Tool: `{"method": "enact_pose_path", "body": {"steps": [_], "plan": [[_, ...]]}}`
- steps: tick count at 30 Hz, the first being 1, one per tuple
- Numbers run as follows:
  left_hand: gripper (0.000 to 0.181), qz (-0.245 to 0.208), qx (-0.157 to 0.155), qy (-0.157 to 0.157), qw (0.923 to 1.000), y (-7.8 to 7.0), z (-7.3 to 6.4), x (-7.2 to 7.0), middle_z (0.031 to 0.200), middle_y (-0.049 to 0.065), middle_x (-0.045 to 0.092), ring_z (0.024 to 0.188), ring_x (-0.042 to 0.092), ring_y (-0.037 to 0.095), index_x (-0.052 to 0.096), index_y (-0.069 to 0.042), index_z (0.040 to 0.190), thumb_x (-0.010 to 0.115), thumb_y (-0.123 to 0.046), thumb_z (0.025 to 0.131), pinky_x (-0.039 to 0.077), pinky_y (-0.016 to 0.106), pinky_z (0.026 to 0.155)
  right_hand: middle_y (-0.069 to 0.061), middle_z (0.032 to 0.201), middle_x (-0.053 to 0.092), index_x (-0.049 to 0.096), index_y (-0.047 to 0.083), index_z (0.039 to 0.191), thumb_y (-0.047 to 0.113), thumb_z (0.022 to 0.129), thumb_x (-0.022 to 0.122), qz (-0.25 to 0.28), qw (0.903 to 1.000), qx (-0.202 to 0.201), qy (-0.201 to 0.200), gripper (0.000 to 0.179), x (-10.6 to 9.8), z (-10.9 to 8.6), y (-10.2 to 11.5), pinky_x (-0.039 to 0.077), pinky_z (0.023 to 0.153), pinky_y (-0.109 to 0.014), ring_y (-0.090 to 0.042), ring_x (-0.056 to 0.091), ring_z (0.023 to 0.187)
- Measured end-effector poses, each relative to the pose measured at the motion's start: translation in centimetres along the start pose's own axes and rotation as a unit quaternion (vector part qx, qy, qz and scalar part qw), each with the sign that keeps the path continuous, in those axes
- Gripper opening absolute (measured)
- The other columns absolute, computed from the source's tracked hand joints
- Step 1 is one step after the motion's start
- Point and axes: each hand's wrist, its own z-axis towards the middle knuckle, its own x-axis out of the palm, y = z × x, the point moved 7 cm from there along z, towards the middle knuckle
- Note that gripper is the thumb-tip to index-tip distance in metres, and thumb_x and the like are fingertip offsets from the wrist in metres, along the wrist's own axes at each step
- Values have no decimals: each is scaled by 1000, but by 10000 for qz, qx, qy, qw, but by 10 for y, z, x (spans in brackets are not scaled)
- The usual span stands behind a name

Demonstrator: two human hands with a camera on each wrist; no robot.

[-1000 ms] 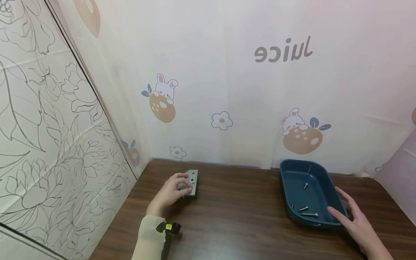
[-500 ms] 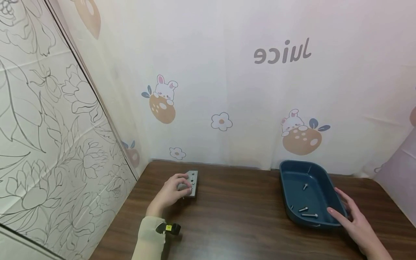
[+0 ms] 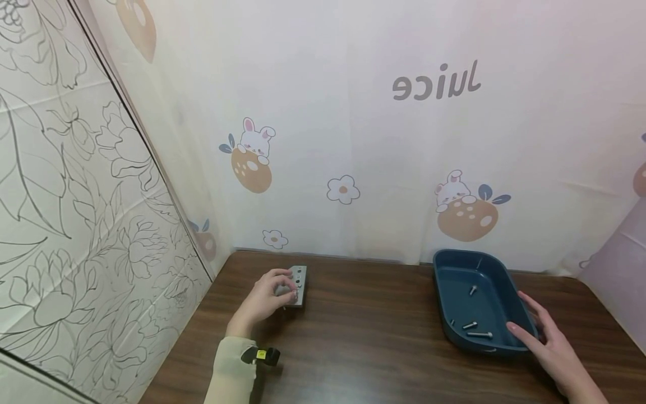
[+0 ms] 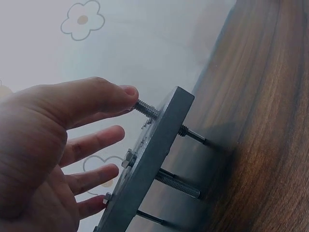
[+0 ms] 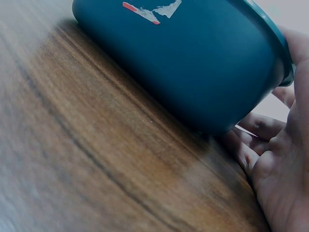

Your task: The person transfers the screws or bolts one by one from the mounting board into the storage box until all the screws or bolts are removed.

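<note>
At the left of the table, my left hand (image 3: 267,295) pinches the head end of a bolt (image 4: 147,109) between thumb and forefinger. That bolt's thread runs into a grey metal plate (image 3: 301,280) with a row of holes. Other bolts (image 4: 177,185) pass through the plate, and their shanks stick out beneath it, over the wood. The remaining left fingers are spread beside the plate. On the right, my right hand (image 3: 552,342) grips the side of a dark blue tray (image 3: 444,306), thumb over the rim and fingers around the outer wall. Several loose bolts (image 3: 479,335) lie inside it.
Both hands work over a brown wood-grain table (image 3: 363,331). A printed cloth (image 3: 383,140) hangs along its back edge, and a floral panel (image 3: 101,224) rises at the left. A black wrist camera (image 3: 270,356) juts from the left sleeve.
</note>
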Motion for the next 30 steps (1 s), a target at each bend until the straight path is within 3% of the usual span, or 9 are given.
{"method": "enact_pose_path", "body": {"steps": [8,22,30], "plan": [[10,74,163,-101,9998,-6,2,-1,150,8,64,146,51,39,77,-28,96,82,-20,99,22,77,123,-49,161,22,-14,37,173,42,115,55,10,10000,8,-19,90,0,0,0,42,88,-81,-63,33,134],[9,6,159,-325,9993,-9,-1,-5,147,6,65,143,52,37,78,-26,98,83,-18,98,36,72,118,-48,166,13,-15,38,173,44,115,55,96,9999,47,23,91,1,0,-1,36,90,-85,-68,25,139],[9,82,380,-445,9983,-16,0,-7,146,6,66,142,53,39,78,-23,99,83,-16,98,32,73,120,-48,164,18,-13,33,174,43,114,56,102,9999,23,-51,92,0,1,-1,36,92,-85,-66,27,138]]}}
